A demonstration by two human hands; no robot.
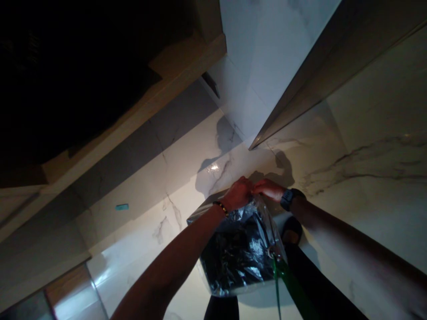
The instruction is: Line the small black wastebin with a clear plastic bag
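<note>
No text, label, brand or number can be read anywhere: the light is dim and every surface shows bare.

The scene is dimly lit; a warm pool of light is cast on the marble floor [187,178], shadows are thrown beyond, and the upper left is lost, perhaps underexposed.

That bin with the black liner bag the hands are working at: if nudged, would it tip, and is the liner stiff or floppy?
The liner bag looks floppy and probably slippery: thin, glossy, crumpled film. Both the left hand and the right hand pinch its rim. The bin probably slides easily on the polished marble floor, likely light.
</note>
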